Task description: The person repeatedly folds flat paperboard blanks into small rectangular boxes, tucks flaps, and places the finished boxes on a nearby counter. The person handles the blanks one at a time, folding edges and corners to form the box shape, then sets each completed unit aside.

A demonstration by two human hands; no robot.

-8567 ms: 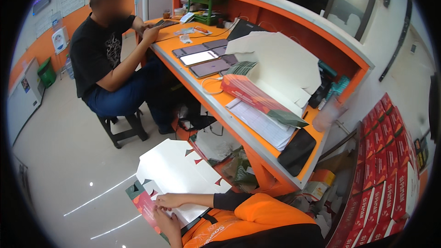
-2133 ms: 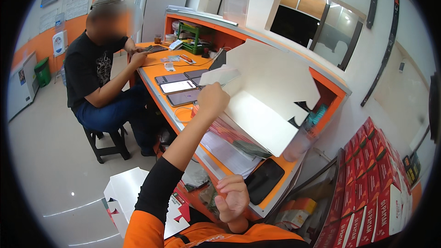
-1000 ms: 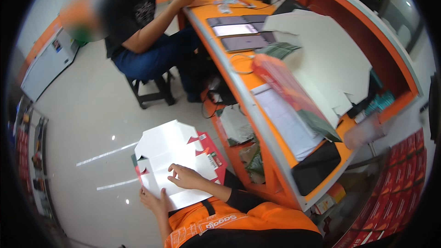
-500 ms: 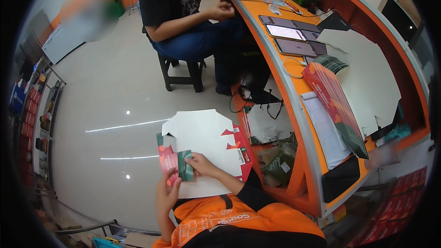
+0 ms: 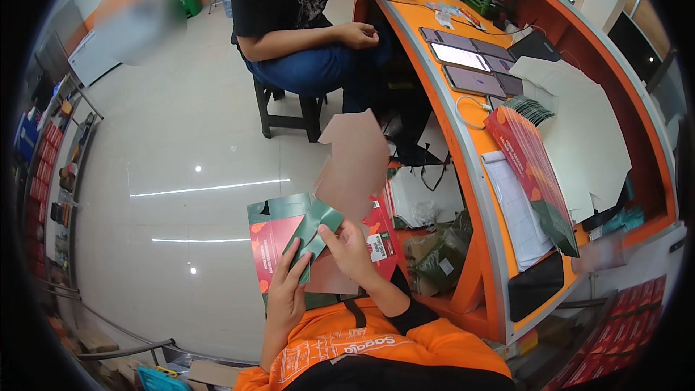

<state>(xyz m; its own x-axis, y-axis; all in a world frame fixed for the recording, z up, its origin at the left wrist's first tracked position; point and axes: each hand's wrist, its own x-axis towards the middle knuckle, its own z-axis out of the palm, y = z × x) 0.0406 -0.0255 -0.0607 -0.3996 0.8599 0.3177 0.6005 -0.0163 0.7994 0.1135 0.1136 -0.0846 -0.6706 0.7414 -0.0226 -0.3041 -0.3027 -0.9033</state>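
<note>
Left hand: the left hand [image 5: 286, 293] comes up from the near edge, its grip closed on the lower left part of a flat red-and-green carton blank [image 5: 289, 235], fingers spread over the printed face.
Right hand: the right hand [image 5: 352, 250] lies just right of the left one, its grip closed on the same blank, thumb and fingers pinching a green flap near the middle.
Carton blank: held in the air above the floor, low in the middle of the view, just in front of the person's orange shirt; its plain brown inner side [image 5: 355, 163] stands up toward the far side, tilted.
Floor: pale glossy tiles [image 5: 181, 174] fill the left and middle.
Bench: a long orange bench [image 5: 452, 123] runs from far middle to near right, well right of the hands.
On the bench: a row of flat dark tablets or phones [image 5: 470, 65] at the far part; a stack of red-and-green carton blanks [image 5: 532, 174] standing on edge nearer; white flat sheets [image 5: 579, 123] right of that stack; a white paper pad [image 5: 517, 210] beside it.
Other person: someone in a black shirt and blue jeans [image 5: 304, 22] sits on a dark stool [image 5: 289, 108] at the far end of the bench, one hand on the bench, the other at the lap.
Far right corner: red boxes [image 5: 637, 304] stacked near the bench's near end.
</note>
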